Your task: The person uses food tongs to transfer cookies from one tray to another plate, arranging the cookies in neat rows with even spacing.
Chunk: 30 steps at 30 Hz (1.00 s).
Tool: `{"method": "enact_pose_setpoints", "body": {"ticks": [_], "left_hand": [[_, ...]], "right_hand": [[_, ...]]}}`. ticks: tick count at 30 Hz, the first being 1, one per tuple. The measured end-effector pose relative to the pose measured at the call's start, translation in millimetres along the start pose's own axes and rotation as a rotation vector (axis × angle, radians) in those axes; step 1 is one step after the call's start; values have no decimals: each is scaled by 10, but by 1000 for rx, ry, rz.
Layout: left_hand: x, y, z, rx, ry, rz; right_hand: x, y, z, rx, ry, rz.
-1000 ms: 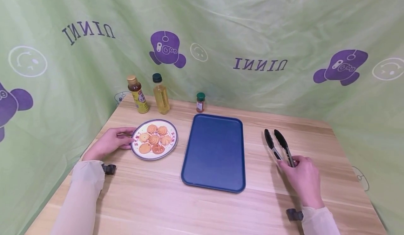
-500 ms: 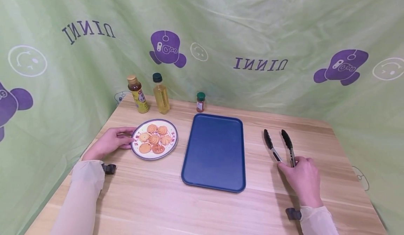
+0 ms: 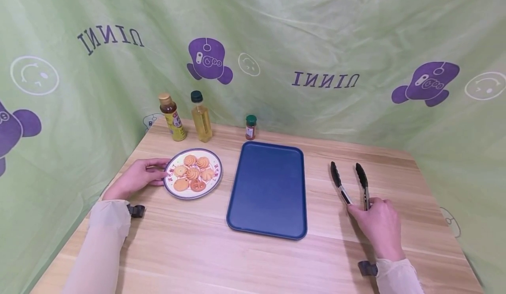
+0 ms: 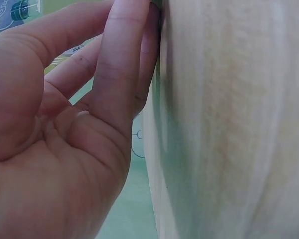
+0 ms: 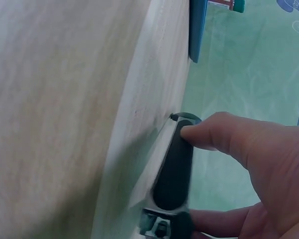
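At the left, my left hand (image 3: 138, 176) holds the near-left rim of a round white plate (image 3: 216, 188) with a blue edge and red lettering. Several cookies (image 3: 193, 173) lie on the plate. The left wrist view shows the fingers (image 4: 120, 59) low beside the tabletop, their tips cut off by the frame. On the right, my right hand (image 3: 378, 224) grips kitchen tongs (image 3: 342, 193) with black tips, whose two arms stand spread apart. In the right wrist view the thumb (image 5: 209, 133) presses on the black inlay of the tongs' metal handle.
A dark blue rectangular tray (image 3: 269, 188) lies between the hands. Behind stand a brown sauce bottle (image 3: 174, 120), a yellow oil bottle (image 3: 202, 120) and a small green-capped spice jar (image 3: 251, 128). A green printed curtain (image 3: 324, 30) surrounds the wooden table (image 3: 189, 250).
The right arm of the tongs has swung out to the right, so their tips are wider apart than a second ago. The left hand and the plate have stayed in place.
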State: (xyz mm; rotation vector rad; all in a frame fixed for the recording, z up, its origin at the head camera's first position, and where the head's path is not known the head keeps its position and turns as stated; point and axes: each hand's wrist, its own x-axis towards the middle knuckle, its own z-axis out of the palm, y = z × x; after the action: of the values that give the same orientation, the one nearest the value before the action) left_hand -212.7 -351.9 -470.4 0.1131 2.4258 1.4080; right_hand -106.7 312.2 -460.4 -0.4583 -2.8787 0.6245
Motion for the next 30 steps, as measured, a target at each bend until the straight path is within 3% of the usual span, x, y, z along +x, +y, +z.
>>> {"method": "enact_pose_setpoints", "body": {"ticks": [11, 20, 26, 30], "left_hand": [[34, -12, -12, 18, -4, 2], [-15, 28, -59, 39, -19, 27], [-60, 122, -68, 103, 27, 25], [-84, 252, -41, 243, 132, 68]], "right_hand": [[-56, 23, -7, -6, -19, 16], [-71, 35, -16, -11, -32, 10], [-73, 21, -46, -23, -30, 2], [-91, -16, -88, -43, -6, -26]]}}
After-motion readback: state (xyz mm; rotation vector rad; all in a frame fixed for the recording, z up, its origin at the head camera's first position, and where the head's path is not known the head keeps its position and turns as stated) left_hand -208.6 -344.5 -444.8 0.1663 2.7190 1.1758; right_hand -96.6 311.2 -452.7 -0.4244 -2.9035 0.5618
